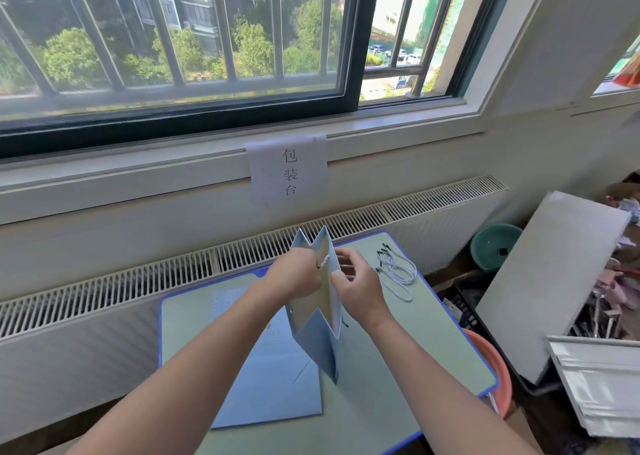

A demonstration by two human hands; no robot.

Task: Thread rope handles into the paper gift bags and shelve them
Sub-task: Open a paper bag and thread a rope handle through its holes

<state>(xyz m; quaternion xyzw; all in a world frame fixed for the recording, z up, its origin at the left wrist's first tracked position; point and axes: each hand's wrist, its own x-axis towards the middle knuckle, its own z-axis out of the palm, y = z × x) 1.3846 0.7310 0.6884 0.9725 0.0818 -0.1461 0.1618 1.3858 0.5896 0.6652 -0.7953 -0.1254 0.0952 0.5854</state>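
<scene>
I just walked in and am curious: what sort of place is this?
Probably a small packing workstation in a room used for storage. A paper sign under the window reads "packing table", blue gift bags and rope handles sit on the table, and clutter stands alongside.

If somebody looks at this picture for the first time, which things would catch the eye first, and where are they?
First the light blue paper bag, standing open in the middle of the table, with the left hand and the right hand gripping its top edges, a white rope end between them. Next the spare rope handles lying right of the bag, and the paper sign hanging under the window.
</scene>
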